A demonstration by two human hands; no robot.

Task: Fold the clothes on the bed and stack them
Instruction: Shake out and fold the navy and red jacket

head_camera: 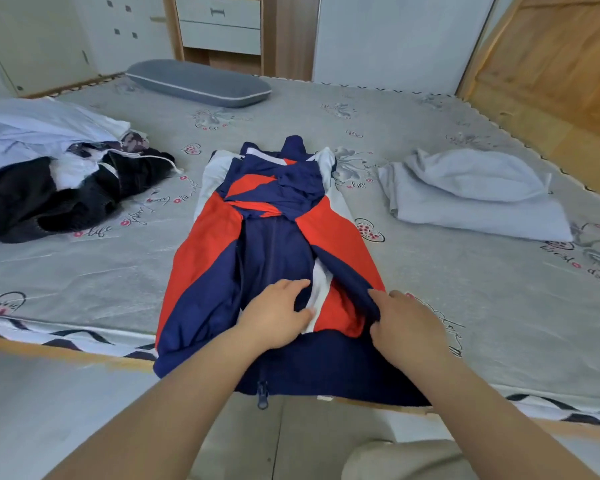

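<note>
Near the bed [430, 278] edge, jacket [274, 244] laid lengthwise, navy and red, sleeves crossed over the chest, hem hanging slightly past the mattress. Left hand [274, 317] resting on the middle of the jacket, fingers loosely spread, thumb against the white strip, so pressing rather than grabbing as far as can be told. Right hand [406, 323] with its grip pinching a navy fold at the right side. Looks like tidying the side fold before doubling the hem up toward the collar.

To do it well: pin the centre with the left, pull that right flap flat and parallel to the zip, smooth out trapped air, then lift the hem with both hands and bring it up evenly. Slippery fabric, probably slides, so slow.

Folded pale pile [471, 199] to the right, likely the stack to add to. Unfolded heap [59, 181] on the left, not yet done. Pillow [198, 83] at the far side.
</note>
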